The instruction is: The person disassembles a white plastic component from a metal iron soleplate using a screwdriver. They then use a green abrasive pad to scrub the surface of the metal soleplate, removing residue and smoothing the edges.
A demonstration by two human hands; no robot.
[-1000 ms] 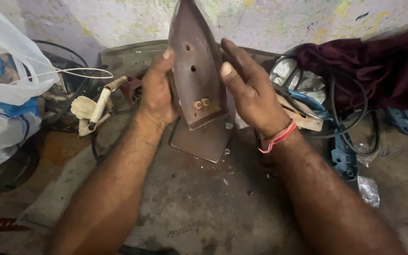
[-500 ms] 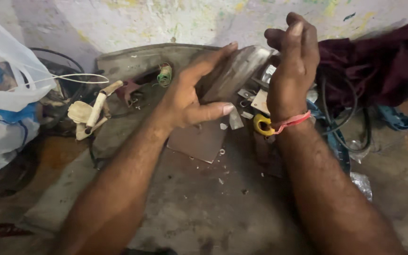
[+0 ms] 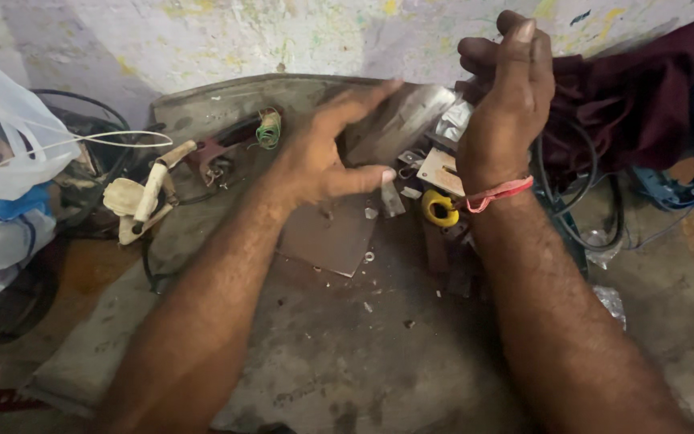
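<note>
nearest, a worn grey work slab [image 3: 347, 362] is seen, littered with small chips. a thin brown metal plate [image 3: 332, 237] is laid flat at its middle, under the forearms. further in, the left hand [image 3: 327, 157] is spread wide, fingers stretched out and thumb extended to the right, with the palm pressed against the side of a metal iron soleplate [image 3: 399, 120]; the soleplate is tilted, blurred, and held just above the clutter at the far middle of the slab. the right hand [image 3: 508, 104] is raised right of the soleplate, its fingers curled loosely inward; whether anything is gripped inside cannot be told. a red thread band [image 3: 498, 194] is worn on that wrist. just beside the wrist, a yellow ring-shaped part [image 3: 438, 210] is found among small metal pieces. to the left, cream-coloured handle pieces [image 3: 142, 197] are placed near a green wire coil [image 3: 268, 128]. at the far left a white plastic bag [image 3: 6, 153] is seen, and at the far right a dark maroon cloth [image 3: 628, 96] with black cables [image 3: 576, 193] is heaped against the stained wall [image 3: 242, 36].
</note>
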